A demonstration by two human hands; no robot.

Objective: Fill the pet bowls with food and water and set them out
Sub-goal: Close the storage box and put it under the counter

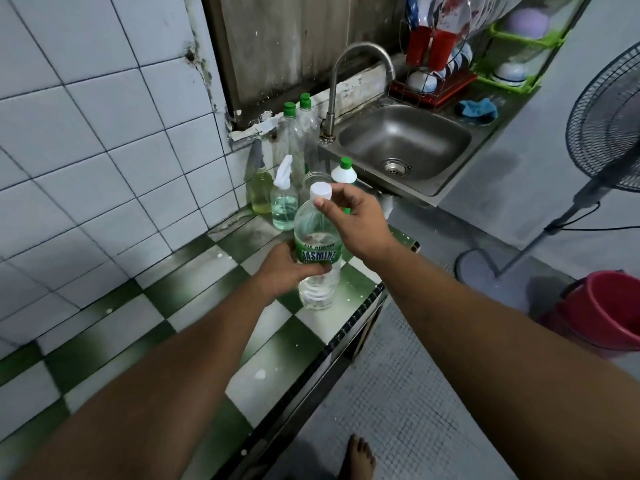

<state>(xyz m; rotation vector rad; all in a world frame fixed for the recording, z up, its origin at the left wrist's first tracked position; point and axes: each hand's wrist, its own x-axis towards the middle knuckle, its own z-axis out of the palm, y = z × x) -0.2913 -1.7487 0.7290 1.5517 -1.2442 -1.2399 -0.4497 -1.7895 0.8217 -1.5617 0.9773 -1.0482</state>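
**One water bottle (317,237), cap on, close to the bench (194,271) edge**

We look down from head height at a green-and-white tiled bench set against a tiled wall. Our left hand (280,271) grips a clear plastic water bottle around its green label, fingers (322,268) curled round the front. The bottle is partly filled and stands roughly upright near the bench's front edge. We cannot tell whether its base rests on the tiles or hangs just above them. Our right hand (356,223) is at the top, thumb and fingers curled in to pinch the white cap (320,190), which looks closed. No pet bowls are in view.

We judge this to be the opening of the bottle, ahead of any pouring, and several things could go wrong. Thin plastic gives under a hard grip, so squeezing as the cap comes free could push water out over the bench. With the bottle this near the edge, a slip of the lower hand during the twist could send it to the floor (433,393). A bare foot (360,455) stands there, and wet floor would be slippery. A loosened cap is small and could drop out of the pinch. Just behind stand a spray bottle (284,206) and other bottles of clear or yellowish liquid, easy to knock over or mistake for drinking water. The sink (433,143) lies beyond them, apart from the hands.
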